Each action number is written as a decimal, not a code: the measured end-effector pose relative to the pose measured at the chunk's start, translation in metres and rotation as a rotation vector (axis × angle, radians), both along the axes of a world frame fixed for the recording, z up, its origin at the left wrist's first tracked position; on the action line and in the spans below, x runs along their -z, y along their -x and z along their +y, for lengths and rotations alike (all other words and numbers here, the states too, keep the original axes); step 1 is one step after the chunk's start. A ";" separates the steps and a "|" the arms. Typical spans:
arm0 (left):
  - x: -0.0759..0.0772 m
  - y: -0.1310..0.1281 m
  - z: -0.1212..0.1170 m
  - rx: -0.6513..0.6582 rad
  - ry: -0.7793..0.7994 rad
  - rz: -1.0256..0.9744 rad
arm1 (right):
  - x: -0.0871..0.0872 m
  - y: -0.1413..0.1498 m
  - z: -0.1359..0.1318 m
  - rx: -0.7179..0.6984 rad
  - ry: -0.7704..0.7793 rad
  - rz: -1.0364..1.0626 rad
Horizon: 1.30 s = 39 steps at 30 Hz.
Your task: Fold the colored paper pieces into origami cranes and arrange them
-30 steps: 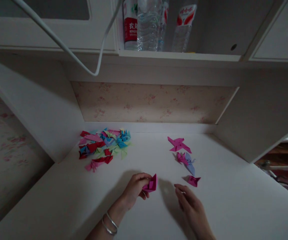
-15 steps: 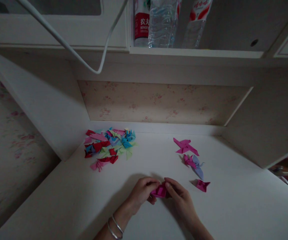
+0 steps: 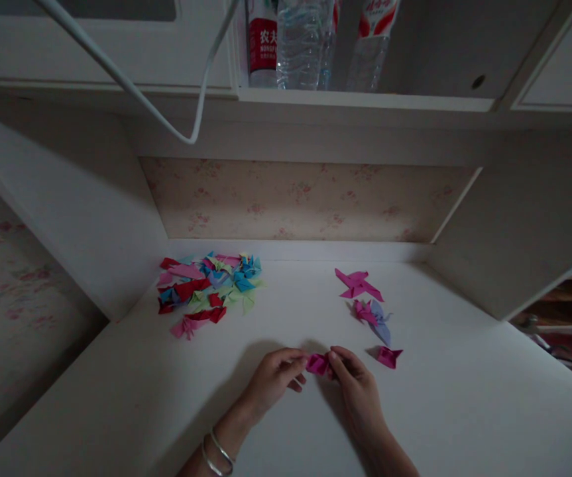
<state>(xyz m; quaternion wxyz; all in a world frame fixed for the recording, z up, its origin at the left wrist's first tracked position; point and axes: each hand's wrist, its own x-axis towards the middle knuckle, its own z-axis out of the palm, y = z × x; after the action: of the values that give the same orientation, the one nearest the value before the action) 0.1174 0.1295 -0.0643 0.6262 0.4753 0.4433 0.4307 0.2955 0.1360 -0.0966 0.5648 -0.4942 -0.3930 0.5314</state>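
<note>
While pinching the small magenta folded-paper piece (image 3: 317, 364) above the white bench (image 3: 298, 437) in right-hand fingers (image 3: 340, 371), press lightly; support its left side with left-hand fingers (image 3: 292, 366) (gripping or merely touching: cannot tell).

We see a white table (image 3: 286, 430). At its back left we find a messy heap of folded papers (image 3: 209, 285) in red, pink, blue and green. On the right we spot a pink pinwheel (image 3: 358, 284) at the back, then a little pink shape (image 3: 364, 311) right beside a light purple one (image 3: 380, 326), and nearest us a dark pink shape (image 3: 388, 358)
</note>
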 end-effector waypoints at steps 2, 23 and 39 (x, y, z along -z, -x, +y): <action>0.004 -0.001 0.000 -0.013 -0.026 0.030 | 0.003 -0.002 0.001 -0.002 -0.010 0.016; 0.014 0.001 0.004 -0.059 -0.230 0.234 | 0.005 -0.001 -0.001 -0.023 -0.025 -0.004; 0.011 0.002 0.004 -0.169 -0.220 0.249 | 0.000 0.000 -0.003 -0.090 -0.043 0.099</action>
<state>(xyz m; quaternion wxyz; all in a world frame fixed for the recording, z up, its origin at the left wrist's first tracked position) 0.1154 0.1331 -0.0756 0.4723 0.5515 0.5060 0.4657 0.2959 0.1327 -0.0966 0.5695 -0.4370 -0.3977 0.5715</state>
